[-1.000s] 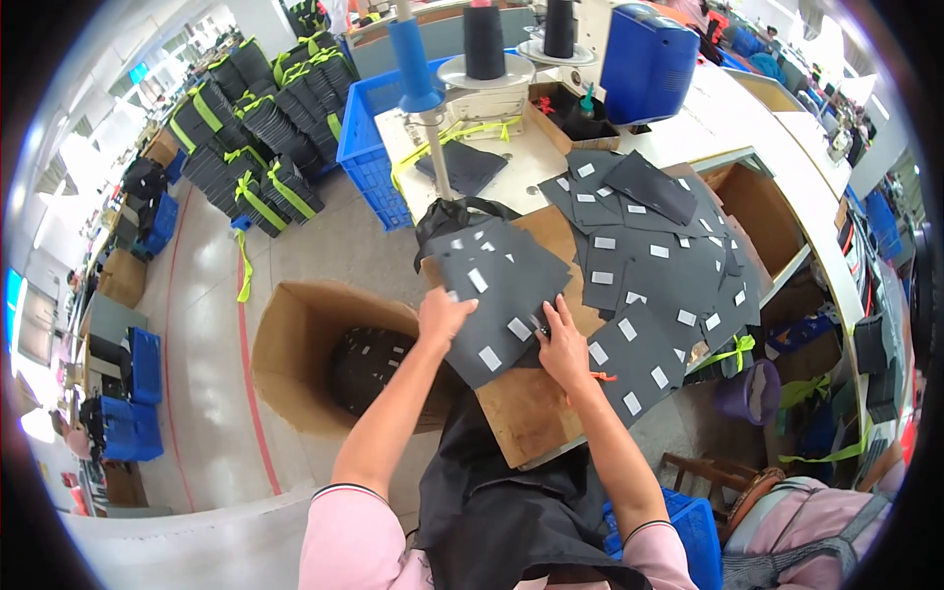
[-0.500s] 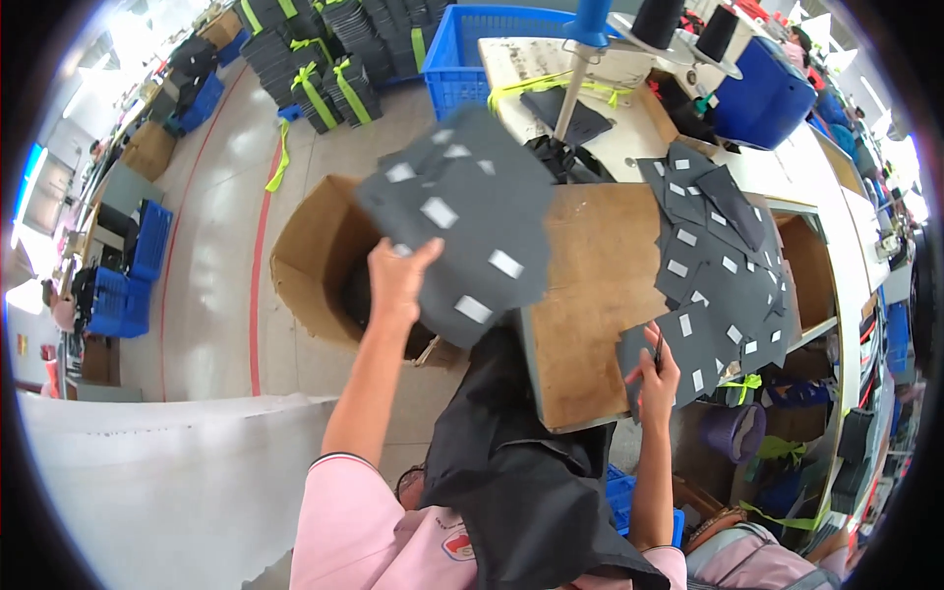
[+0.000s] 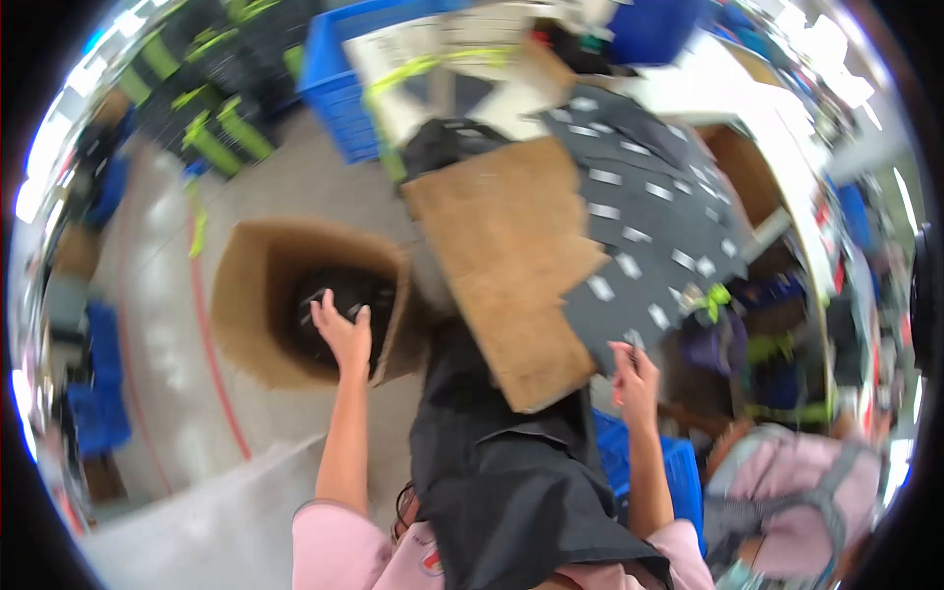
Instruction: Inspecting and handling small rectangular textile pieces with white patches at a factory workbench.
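Observation:
My left hand (image 3: 342,334) reaches into the mouth of a cardboard box (image 3: 258,359), fingers spread and nothing held. Below it, dark pieces (image 3: 369,285) lie deep in the box, blurred. My right hand (image 3: 635,382) is closed around a small dark scissors-like tool (image 3: 634,346) with a greyish tip, mostly hidden by the fingers. Just beyond that hand, flat dark grey pieces (image 3: 629,231) with small white labels overlap across the right part of a brown board (image 3: 501,256). The nearest piece overhangs the board's near right edge.
A white table (image 3: 678,93) with a blue crate (image 3: 339,88) beside it stands at the back. Bundles tied with green strips (image 3: 211,138) sit at the far left. Another person in pink (image 3: 796,492) is at the lower right, near a blue bin (image 3: 678,472).
The stack of labelled dark pieces has left my left hand, which has moved down and left into the box and opened. My right hand keeps its tool. The view has shifted.

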The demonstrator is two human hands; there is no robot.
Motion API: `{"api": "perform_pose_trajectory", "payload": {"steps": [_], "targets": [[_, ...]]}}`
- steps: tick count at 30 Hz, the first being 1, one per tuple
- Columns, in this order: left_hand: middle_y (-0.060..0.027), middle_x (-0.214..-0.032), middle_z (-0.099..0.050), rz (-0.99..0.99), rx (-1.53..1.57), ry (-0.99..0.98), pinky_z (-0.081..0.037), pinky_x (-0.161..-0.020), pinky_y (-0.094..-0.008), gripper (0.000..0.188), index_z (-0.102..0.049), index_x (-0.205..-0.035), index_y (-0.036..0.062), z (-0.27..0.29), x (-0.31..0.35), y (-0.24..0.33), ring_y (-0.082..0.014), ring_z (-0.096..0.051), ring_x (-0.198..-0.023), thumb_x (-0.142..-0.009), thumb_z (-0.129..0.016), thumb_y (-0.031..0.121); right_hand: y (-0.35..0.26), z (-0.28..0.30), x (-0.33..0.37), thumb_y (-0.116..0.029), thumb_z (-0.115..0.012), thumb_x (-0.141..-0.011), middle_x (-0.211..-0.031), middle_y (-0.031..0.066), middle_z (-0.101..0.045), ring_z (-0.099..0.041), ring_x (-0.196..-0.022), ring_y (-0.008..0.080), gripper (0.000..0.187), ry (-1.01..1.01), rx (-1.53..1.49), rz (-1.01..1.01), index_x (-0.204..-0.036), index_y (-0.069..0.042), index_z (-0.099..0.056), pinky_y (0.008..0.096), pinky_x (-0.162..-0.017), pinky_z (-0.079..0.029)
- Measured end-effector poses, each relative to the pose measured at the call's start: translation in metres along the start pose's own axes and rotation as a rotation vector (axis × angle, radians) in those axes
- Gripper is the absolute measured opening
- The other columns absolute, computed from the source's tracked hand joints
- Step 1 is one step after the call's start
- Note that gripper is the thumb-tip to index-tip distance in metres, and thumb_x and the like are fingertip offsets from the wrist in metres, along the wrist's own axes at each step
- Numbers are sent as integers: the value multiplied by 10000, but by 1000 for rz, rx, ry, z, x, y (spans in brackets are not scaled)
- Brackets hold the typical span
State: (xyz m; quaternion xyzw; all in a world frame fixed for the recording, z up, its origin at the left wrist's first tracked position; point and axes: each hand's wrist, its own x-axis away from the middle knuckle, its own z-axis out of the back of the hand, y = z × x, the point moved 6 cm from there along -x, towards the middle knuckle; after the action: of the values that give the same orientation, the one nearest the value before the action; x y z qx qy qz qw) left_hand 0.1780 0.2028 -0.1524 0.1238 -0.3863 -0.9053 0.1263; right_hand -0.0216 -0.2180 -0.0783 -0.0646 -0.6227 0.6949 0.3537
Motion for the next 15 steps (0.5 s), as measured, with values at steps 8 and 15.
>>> {"api": "perform_pose_trajectory", "payload": {"steps": [8,15], "targets": [[-150,-1288,-427,-858,116,-501,-358,-976,-414,532,-492,-1218,40,-115,97,264,-326,-424,-1167,-750,-692,196,44,66,-27,-182,-537,-917,-724,2,-524,-437,-520,42,189,394,-204,134,-1016,-27,-582,202,-427,-349],[-99,-1122,-519,-771,-203,-691,-424,-884,-398,652,-497,-1187,33,-212,135,328,-274,-475,-1102,-678,-760,344,40,52,-52,-89,-695,-761,-810,53,-608,-571,-725,123,272,410,-163,221,-951,-6,-519,290,-662,-475]]}}
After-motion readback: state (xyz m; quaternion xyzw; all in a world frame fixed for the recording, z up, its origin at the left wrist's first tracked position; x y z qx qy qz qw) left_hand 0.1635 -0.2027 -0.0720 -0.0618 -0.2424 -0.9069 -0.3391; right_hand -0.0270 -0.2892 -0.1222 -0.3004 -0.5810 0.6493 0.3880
